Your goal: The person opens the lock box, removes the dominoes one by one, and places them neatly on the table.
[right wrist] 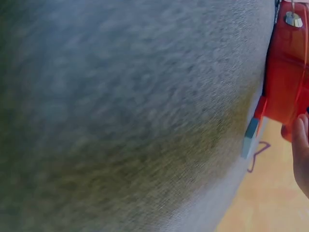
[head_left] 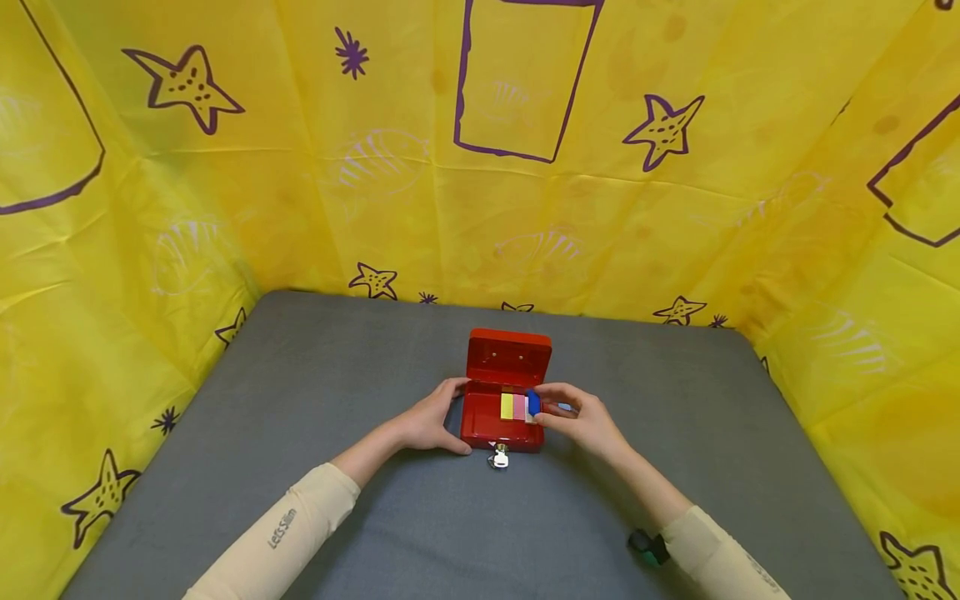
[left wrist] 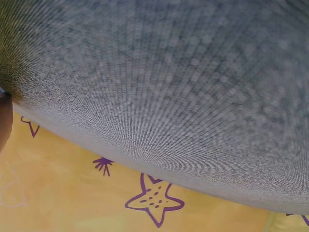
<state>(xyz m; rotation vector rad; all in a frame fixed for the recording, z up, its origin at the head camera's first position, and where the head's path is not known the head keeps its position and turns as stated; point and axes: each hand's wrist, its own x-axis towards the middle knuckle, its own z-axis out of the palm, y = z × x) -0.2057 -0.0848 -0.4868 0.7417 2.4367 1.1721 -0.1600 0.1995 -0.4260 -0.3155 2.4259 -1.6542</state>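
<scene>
A small red cash box (head_left: 480,427) stands on the grey table with its lid (head_left: 510,357) raised at the back. My left hand (head_left: 431,421) holds the box's left side, thumb at the front corner and fingers toward the back corner. Inside lie a yellow block (head_left: 507,406), a pink block (head_left: 519,407) and a white block (head_left: 528,410), side by side. At the right end of this row, my right hand (head_left: 585,421) pinches a blue block (head_left: 533,402) between thumb and fingers. Keys (head_left: 499,457) hang from the front lock.
Right of the box, partly behind my right hand, are a light blue block (right wrist: 250,137) and a red piece (right wrist: 260,107) on the table. A dark object (head_left: 647,547) sits by the right sleeve. Yellow patterned cloth (head_left: 510,225) encloses the table's back and sides.
</scene>
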